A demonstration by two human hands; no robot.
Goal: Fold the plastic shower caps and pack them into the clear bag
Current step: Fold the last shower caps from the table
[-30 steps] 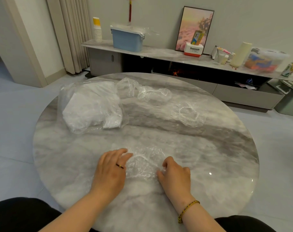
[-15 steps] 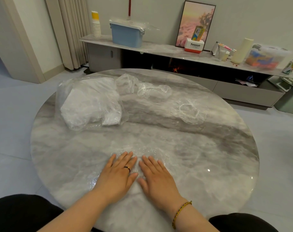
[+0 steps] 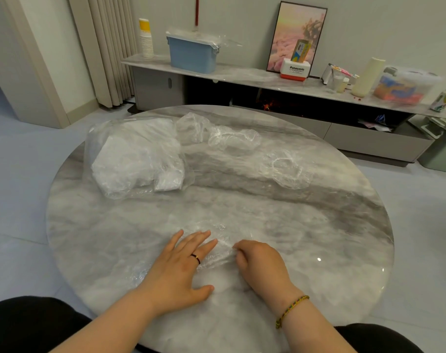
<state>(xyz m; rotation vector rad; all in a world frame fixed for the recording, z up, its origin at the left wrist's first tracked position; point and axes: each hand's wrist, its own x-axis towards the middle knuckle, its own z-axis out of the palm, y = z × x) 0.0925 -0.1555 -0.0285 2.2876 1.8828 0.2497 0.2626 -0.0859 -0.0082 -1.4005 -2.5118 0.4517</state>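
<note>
Left hand (image 3: pixel 177 273) flat, fingers (image 3: pixel 200 238) spread, pins a cap (image 3: pixel 218 254) at the worktop's (image 3: pixel 318 250) near edge; right hand (image 3: pixel 261 266) pinches its rim. Bag (image 3: pixel 135 159), far left, part-filled; loose caps (image 3: pixel 233 138) wait beyond.

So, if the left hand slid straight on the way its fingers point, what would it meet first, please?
The left hand would first run over the rest of the cap it presses, then bare table; farther on, probably a loose cap.
</note>
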